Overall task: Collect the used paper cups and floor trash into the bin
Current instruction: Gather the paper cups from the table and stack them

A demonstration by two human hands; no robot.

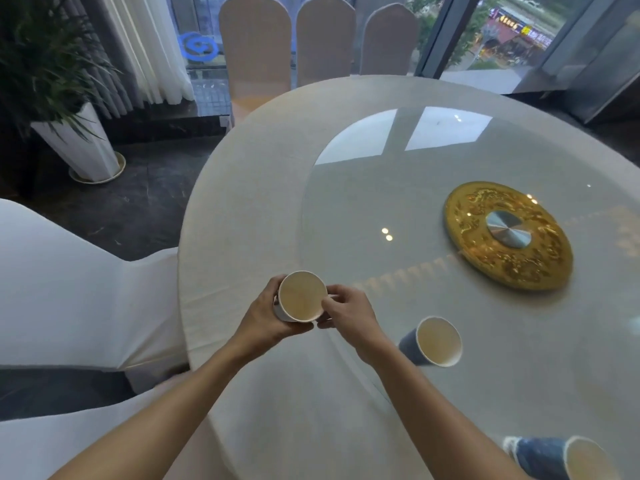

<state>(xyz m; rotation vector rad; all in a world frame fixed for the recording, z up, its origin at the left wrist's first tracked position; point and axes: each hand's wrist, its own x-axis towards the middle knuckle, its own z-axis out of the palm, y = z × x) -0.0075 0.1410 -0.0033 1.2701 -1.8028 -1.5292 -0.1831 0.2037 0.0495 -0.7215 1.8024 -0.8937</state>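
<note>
A paper cup [302,295], blue outside and pale inside, is held just above the near left part of the round table [249,188]. My left hand [265,318] wraps around its side. My right hand [348,315] pinches its rim from the right. A second paper cup [437,341] stands on the glass turntable [398,188] to the right of my hands. A third paper cup [571,457] shows at the bottom right edge, partly cut off. No bin is in view.
A gold disc [507,235] marks the turntable's centre. White-covered chairs [62,292] stand close on the left, and three beige chairs [323,39] line the far side. A potted plant [79,143] stands on the dark floor at the left, by the windows.
</note>
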